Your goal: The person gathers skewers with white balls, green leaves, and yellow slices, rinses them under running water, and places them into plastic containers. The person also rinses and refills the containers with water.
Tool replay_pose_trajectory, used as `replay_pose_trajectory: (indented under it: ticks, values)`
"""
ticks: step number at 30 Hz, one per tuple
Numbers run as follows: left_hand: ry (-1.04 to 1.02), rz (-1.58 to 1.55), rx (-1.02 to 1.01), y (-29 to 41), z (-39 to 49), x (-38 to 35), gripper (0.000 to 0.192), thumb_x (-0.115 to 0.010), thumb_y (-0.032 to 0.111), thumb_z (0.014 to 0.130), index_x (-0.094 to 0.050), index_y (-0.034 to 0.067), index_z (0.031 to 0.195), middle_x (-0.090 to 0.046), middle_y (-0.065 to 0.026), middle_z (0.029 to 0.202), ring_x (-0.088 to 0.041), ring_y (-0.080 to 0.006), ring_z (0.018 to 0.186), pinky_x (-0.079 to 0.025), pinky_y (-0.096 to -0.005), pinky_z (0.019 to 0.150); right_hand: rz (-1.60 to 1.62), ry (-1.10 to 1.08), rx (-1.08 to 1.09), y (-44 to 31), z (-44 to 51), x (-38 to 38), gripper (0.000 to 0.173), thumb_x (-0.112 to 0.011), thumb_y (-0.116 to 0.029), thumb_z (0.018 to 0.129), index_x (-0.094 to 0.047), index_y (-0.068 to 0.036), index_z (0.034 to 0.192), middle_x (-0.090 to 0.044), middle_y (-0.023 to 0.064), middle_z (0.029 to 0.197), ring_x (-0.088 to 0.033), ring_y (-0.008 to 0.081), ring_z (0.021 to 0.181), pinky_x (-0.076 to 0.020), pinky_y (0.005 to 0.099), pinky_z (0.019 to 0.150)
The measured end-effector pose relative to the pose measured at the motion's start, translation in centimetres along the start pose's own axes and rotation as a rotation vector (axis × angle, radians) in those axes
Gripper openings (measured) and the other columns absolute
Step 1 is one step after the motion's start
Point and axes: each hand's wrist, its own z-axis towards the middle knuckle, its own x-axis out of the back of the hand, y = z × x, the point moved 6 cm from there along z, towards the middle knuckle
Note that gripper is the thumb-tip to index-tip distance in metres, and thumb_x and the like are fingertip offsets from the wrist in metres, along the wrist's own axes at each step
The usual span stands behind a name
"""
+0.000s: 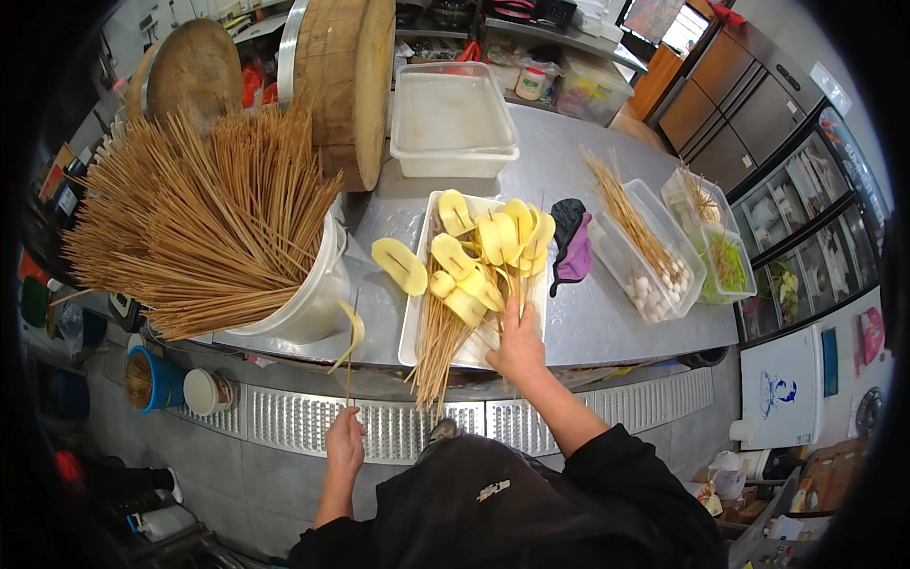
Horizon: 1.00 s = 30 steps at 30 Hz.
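My left hand (345, 439) holds the lower part of a thin skewer, upright in front of the table's edge, with a curved yellow slice (352, 334) threaded on it. On the steel table a white tray (410, 340) holds a pile of skewered yellow slices (500, 238), perhaps potato, whose wooden sticks (435, 355) hang over its near edge. My right hand (520, 345) reaches onto the tray's right part, its fingers around one or more skewer sticks there. Another yellow slice (399, 266) leans over the tray's left rim.
A white bucket (313, 306) crammed with wooden skewers (192, 227) stands left, before round wooden chopping blocks (340, 92). Behind the tray is a lidded plastic container (455, 114). Rightward lie a black-and-purple cloth item (571, 245) and a clear container (650, 263) of skewered white balls.
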Motion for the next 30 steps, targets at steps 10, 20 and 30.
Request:
replay_pose_trajectory:
  ticks: [10, 20, 30]
  values:
    - [0.069, -0.069, -0.097, 1.2, -2.7, 3.4, 0.018, -0.044, 0.005, 0.089, -0.059, -0.001, 0.098, -0.052, -0.0055, 0.058, -0.052, -0.012, 0.054, -0.042, -0.0265, 0.053, 0.433, 0.169, -0.05, 2.6, 0.0, 2.7, 0.086, -0.062, -0.003, 0.061, -0.025, -0.014, 0.138, -0.058, 0.0187, 0.1, -0.059, 0.0343, 0.089, -0.0477, 0.0384, 0.078]
    - [-0.057, -0.295, -0.23, 7.4, -1.6, 1.8, 0.017, -0.047, 0.004, 0.087, -0.059, -0.002, 0.098, -0.052, -0.002, 0.059, -0.049, -0.0062, 0.054, -0.04, -0.0214, 0.051, 1.277, 0.296, 0.095, 4.6, -3.1, 8.5, 0.079, -0.051, 0.01, 0.067, -0.023, -0.003, 0.14, -0.054, 0.011, 0.106, -0.054, 0.0113, 0.077, -0.0429, 0.0201, 0.061]
    - [-0.848, -0.66, -0.363, 19.6, -8.5, -10.3, 0.023, -0.044, 0.006, 0.092, -0.052, 0.0, 0.112, -0.058, -0.0044, 0.073, -0.051, -0.0078, 0.056, -0.042, -0.0208, 0.052, 1.656, 0.372, 0.121, 10.5, -20.8, 14.4, 0.084, -0.05, 0.013, 0.061, -0.026, -0.008, 0.139, -0.055, 0.0158, 0.102, -0.048, 0.0101, 0.057, -0.0371, 0.0197, 0.047]
